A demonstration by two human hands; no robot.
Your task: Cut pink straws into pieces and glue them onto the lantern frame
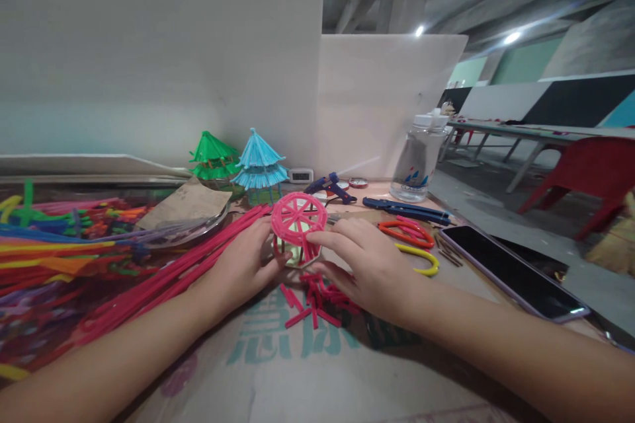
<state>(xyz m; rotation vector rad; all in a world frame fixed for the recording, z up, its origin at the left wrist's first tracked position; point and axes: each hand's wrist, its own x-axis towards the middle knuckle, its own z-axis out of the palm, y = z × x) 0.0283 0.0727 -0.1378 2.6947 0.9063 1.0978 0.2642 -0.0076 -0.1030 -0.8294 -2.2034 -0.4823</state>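
Note:
A small pink pipe-cleaner model [299,219] with a spoked, wheel-like top and short posts on a pale base stands in front of me. My left hand [253,254] grips its left side, the thumb low by the base. From the right, my right hand [370,264] has its index finger on the wheel's rim and its thumb lower down, close to a pink post. Short cut pink pipe-cleaner pieces [315,301] lie in a pile just below the model. Long pink pipe cleaners [169,274] run beside my left forearm.
Green [213,155] and blue [259,162] pavilion models stand behind. A glue gun [330,186], dark-blue tool [407,209], water bottle [419,158], orange-handled [407,232] and yellow-handled [421,259] tools and phone [510,271] lie around. Colored pipe cleaners [64,258] fill the left.

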